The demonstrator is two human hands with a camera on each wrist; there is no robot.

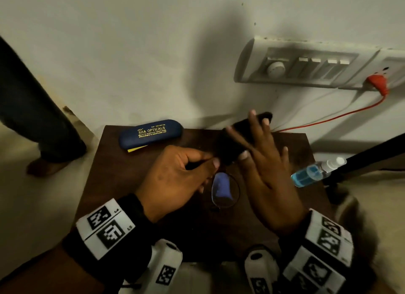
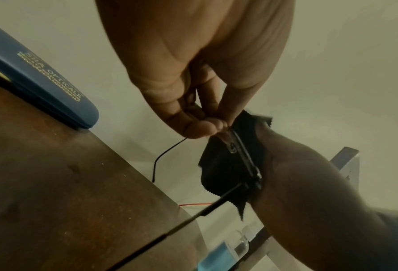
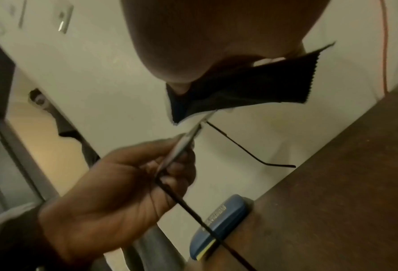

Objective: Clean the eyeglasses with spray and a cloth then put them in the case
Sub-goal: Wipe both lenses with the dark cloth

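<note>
The eyeglasses (image 1: 225,190) hang above the dark wooden table (image 1: 122,184), one lens showing between my hands. My left hand (image 1: 210,163) pinches the frame by the near lens; in the left wrist view its fingertips (image 2: 207,128) close on the rim. A black cloth (image 1: 232,144) is wrapped over the other lens, pinched between thumb and fingers of my right hand (image 1: 247,138). The cloth (image 3: 251,91) hangs from that hand in the right wrist view, the thin temple (image 3: 246,148) sticking out below. A blue case (image 1: 151,132) lies shut at the table's far left. The spray bottle (image 1: 315,172) lies at the right edge.
A yellow slip (image 1: 137,149) pokes out under the case. On the wall sit a switchboard (image 1: 306,65) and a red plug (image 1: 378,83) with its cable trailing down. A black bar (image 1: 372,151) crosses at the right. A person's leg (image 1: 43,129) stands left of the table.
</note>
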